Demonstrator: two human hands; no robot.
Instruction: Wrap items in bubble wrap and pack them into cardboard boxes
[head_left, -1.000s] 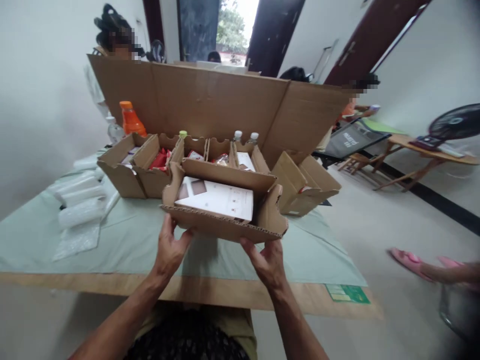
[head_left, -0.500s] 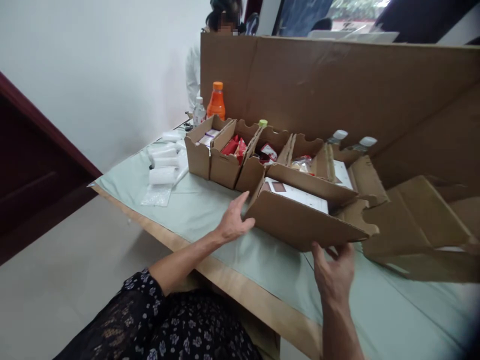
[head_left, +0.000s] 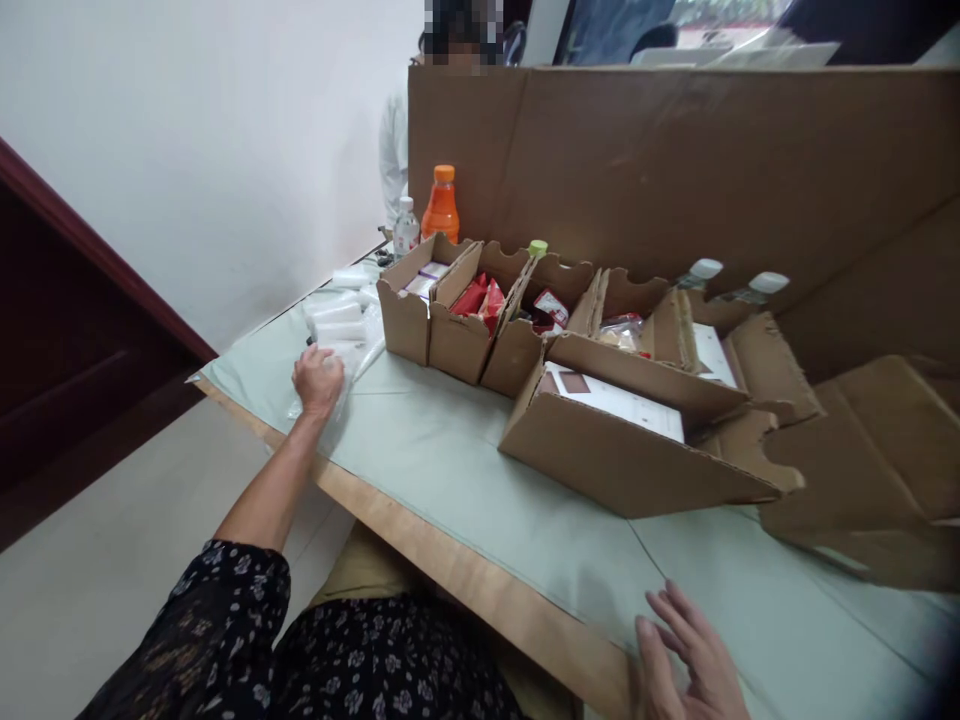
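Observation:
My left hand (head_left: 319,380) lies at the left end of the table, its fingers curled over a clear piece of bubble wrap (head_left: 339,400). Rolled bubble wrap (head_left: 337,328) lies just beyond it. My right hand (head_left: 691,655) hovers at the table's front edge with fingers apart and nothing in it. Nearest to that hand stands a long cardboard bin (head_left: 615,460), which holds a flat white box (head_left: 615,400). Neither hand touches this bin.
Behind it runs a row of cardboard bins (head_left: 405,325) with red packets (head_left: 480,298) and other goods. An orange bottle (head_left: 441,208) and a clear bottle (head_left: 406,232) stand at the back left. A tall cardboard panel (head_left: 637,160) separates a person (head_left: 393,150) from this side.
My left hand has moved from beside the long bin leftward to the bubble wrap. My right hand has come off the bin and drawn back toward me.

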